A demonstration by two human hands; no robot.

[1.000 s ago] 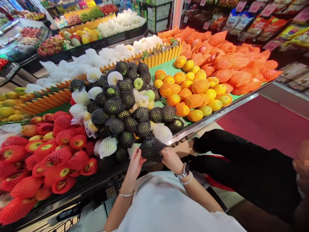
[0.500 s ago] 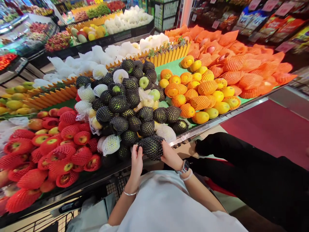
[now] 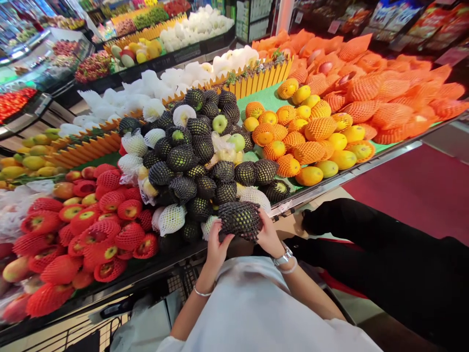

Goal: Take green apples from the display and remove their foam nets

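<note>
Between my two hands, above the front edge of the fruit stand, is a green fruit in a black foam net (image 3: pixel 240 218); its exact kind is hidden by the net. My left hand (image 3: pixel 219 242) closes on its left end, thumb and fingers at the net. At the other end, my right hand (image 3: pixel 269 235) grips the net with curled fingers. Just behind lies a heap of similar black-netted green fruits (image 3: pixel 182 157). A white-netted fruit (image 3: pixel 172 219) rests left of my hands, and another white foam net (image 3: pixel 255 196) lies behind the held fruit.
Red-netted apples (image 3: pixel 108 230) fill the left of the stand. Yellow mangoes (image 3: pixel 309 176) and orange-netted fruit (image 3: pixel 361 88) lie to the right. A person's dark-clad legs (image 3: pixel 388 254) are close on my right. A wire cart (image 3: pixel 66 337) stands at lower left.
The netted fruit has been turned in my hands and lifted slightly. My right wrist has rotated, and the left thumb and fingers have shifted on the net. The view has swung a little left.
</note>
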